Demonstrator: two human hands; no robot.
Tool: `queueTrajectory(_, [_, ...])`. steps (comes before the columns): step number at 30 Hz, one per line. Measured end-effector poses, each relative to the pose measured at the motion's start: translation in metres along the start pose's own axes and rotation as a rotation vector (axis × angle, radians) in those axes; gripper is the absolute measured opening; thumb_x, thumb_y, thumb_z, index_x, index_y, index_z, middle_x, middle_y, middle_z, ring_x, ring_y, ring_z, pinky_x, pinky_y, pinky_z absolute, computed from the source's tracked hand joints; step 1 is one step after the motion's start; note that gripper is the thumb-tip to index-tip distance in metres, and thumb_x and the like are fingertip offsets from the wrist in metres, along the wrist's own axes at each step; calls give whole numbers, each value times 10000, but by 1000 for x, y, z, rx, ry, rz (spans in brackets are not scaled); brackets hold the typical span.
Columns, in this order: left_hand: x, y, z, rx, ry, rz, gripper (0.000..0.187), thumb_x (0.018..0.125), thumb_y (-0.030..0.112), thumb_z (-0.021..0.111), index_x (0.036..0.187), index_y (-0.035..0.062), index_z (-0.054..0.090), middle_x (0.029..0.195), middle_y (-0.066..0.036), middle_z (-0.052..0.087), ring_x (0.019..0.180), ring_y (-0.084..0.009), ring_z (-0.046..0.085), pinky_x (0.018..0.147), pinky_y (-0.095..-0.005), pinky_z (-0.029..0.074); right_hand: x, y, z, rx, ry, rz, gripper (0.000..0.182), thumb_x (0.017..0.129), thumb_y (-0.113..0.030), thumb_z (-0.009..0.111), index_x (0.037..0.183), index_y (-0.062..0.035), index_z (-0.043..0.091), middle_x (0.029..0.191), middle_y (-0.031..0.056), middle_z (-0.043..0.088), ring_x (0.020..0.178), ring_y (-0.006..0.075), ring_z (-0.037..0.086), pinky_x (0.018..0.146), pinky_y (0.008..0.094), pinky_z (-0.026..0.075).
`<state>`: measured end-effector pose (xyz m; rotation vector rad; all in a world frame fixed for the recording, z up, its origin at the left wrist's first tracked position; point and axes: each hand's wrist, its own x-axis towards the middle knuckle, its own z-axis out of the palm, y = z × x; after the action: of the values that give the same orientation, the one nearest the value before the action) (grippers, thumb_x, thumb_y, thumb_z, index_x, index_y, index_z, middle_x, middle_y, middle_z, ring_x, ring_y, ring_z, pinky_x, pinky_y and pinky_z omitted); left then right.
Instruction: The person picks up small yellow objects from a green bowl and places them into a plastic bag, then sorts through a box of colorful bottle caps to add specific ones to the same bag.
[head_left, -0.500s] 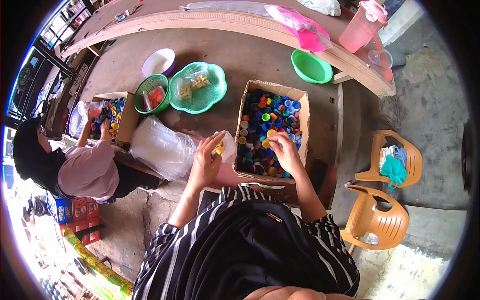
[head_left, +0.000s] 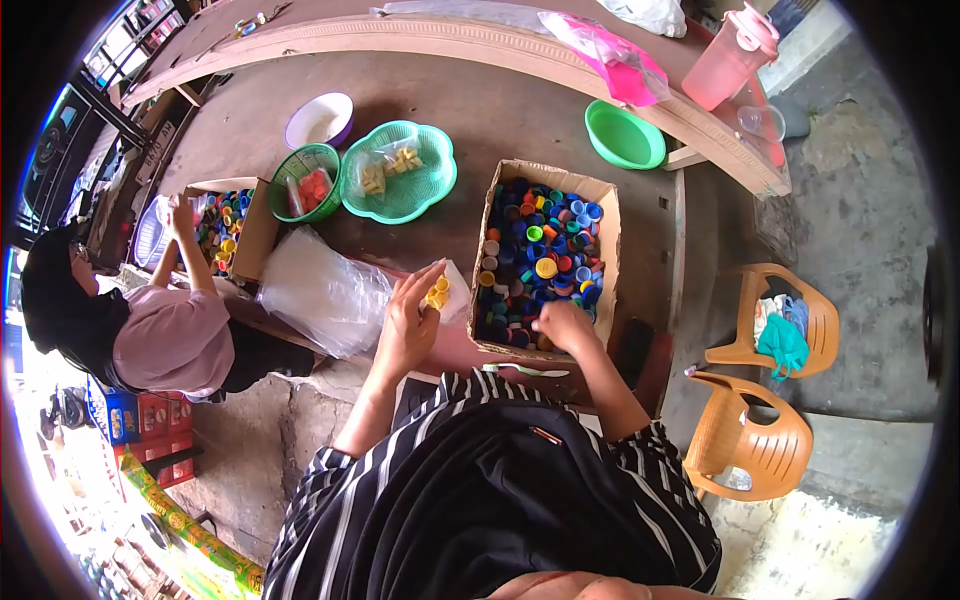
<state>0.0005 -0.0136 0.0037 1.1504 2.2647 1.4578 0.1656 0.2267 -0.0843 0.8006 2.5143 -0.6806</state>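
Note:
My left hand (head_left: 408, 322) is closed around a clear plastic bag (head_left: 456, 300), its fingers pointing up and away from me. Several yellow bottle caps (head_left: 437, 292) show inside that bag. Over the near part of a cardboard box (head_left: 608, 250) is my right hand (head_left: 567, 326), its fingers curled together; what they hold, if anything, is hidden. Mixed bottle caps (head_left: 540, 225) in blue, red, green, orange and other colours fill the box. A larger yellow cap (head_left: 546, 268) lies on top, just beyond my right hand.
Flat clear plastic bags (head_left: 325, 295) lie left of my left hand. Beyond are a teal basket (head_left: 430, 195) with bagged yellow caps, a green basket (head_left: 318, 153), a white-purple bowl (head_left: 340, 105) and a green basin (head_left: 625, 140). At left, a co-worker (head_left: 170, 345) reaches over another box (head_left: 258, 235).
My right hand has moved down and slightly left, lower over the box. The left hand stays nearly in place with the bag. The co-worker's hands have risen from their box.

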Motion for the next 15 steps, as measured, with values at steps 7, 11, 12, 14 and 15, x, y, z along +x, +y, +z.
queueTrajectory(7, [4,-3,2,-1,-12,17,678,707,-109,472,1360,43,568,1295,-201,603,1158,-385,563,1031,-421,440,13,31,63,-114,161,29,234,770,-198,685,952,-54,653,938,196,710,909,396,687,790,500,549])
queueTrajectory(11, [7,-4,-1,-3,-16,30,678,707,-107,471,1360,46,570,1292,-203,604,1151,-387,564,1028,-420,441,8,30,50,-37,148,26,236,789,-188,688,986,-67,640,959,182,711,908,385,688,773,489,548])
queueTrajectory(12, [7,-3,-2,1,-12,33,676,707,-107,471,1359,46,570,1293,-203,604,1151,-389,564,1027,-421,442,5,31,40,5,137,22,227,812,-182,689,1000,-69,630,969,174,713,905,372,693,767,479,549])
queueTrajectory(14, [6,-3,-4,11,-8,34,674,708,-106,470,1357,44,571,1294,-204,603,1151,-391,563,1027,-422,442,-3,20,20,194,185,-74,213,842,-149,688,1026,-70,615,965,154,711,883,336,700,746,445,549])
queueTrajectory(15, [5,-3,-4,9,-12,28,675,708,-105,471,1359,45,570,1296,-204,602,1151,-392,563,1025,-423,443,-9,8,8,344,245,-164,210,850,-120,687,1039,-70,610,951,142,707,865,312,701,730,420,548])
